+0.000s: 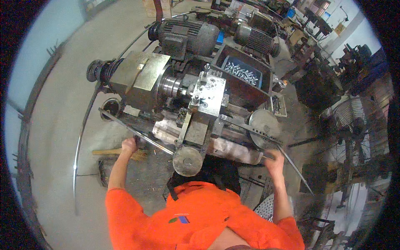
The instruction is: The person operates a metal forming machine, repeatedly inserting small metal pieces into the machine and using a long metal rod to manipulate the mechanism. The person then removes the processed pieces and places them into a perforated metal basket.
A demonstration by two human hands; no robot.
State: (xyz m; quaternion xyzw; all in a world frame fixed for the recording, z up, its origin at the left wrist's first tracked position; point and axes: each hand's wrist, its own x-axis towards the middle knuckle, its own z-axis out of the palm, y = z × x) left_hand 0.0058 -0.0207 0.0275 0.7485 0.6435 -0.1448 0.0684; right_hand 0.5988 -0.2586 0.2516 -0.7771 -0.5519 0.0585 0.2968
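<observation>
I stand at a small metal lathe [166, 85] with a grey tool block [210, 93] at its middle. My left hand [130, 144] is closed around the end of a long metal lever bar [137, 132] that runs along the machine's front left. My right hand [273, 159] grips a slanted metal lever [291, 164] at the front right, below a round grey disc [263, 123]. A round handwheel [187, 161] sits between my arms, just above my orange sleeves.
A bin of small shiny metal parts [243, 74] stands behind the lathe, with electric motors [187, 35] beyond it. A wooden-handled brush [118, 152] lies on the floor at the left. A floor fan [352, 125] and cluttered machinery fill the right side.
</observation>
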